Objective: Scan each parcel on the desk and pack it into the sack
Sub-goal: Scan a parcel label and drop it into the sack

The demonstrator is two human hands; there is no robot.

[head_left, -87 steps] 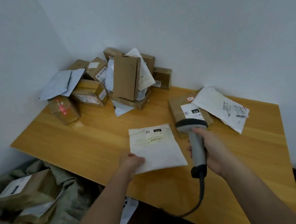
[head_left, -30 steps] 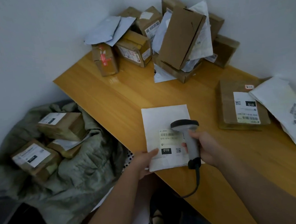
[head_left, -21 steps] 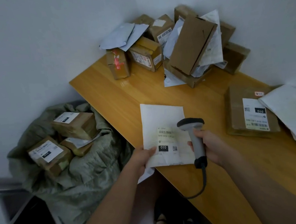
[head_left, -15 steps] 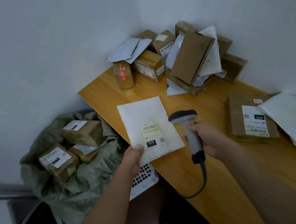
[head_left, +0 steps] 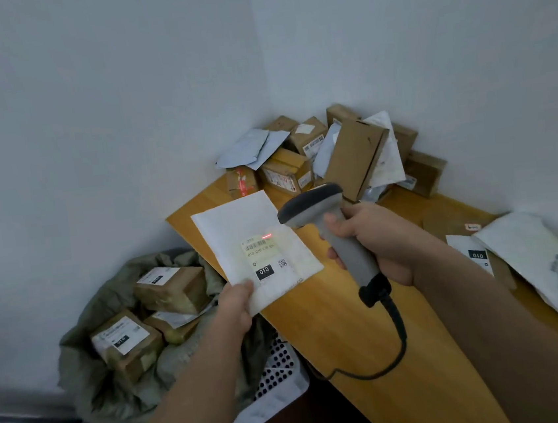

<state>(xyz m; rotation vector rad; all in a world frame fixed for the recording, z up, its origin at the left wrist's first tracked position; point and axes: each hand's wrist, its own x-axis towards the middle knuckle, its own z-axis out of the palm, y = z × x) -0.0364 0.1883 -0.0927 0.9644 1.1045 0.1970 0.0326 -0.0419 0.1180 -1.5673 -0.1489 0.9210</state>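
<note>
- One white padded mailer (head_left: 252, 245) is held up over the desk's near-left edge, label side facing the camera, tilted, its lower corner pinched by the left hand (head_left: 235, 302).
- Left thumb lies on the mailer's front face at the bottom corner; the remaining fingers are behind the mailer and hidden.
- Label on the mailer shows a barcode, a QR code and a black "010" block; a short red scan line (head_left: 266, 236) falls at the label's upper right edge.
- Right hand (head_left: 373, 239) is wrapped round the grey handle of a corded barcode scanner (head_left: 332, 226), fingers curled closed on it, scanner head aimed toward the mailer and close beside it.
- Scanner cable (head_left: 385, 348) loops down over the wooden desk (head_left: 334, 329).
- Green-grey sack (head_left: 117, 386) stands open on the floor left of the desk, below the mailer; several brown boxes with white labels (head_left: 172, 289) lie inside it.
- Pile of cardboard boxes and mailers (head_left: 334, 157) sits in the desk's far corner against the walls.
- Flat brown parcel (head_left: 458, 230) and a white poly bag (head_left: 545, 266) lie on the desk to the right, overlapping.
- White perforated bin (head_left: 277, 373) shows under the desk edge, beside the sack.
</note>
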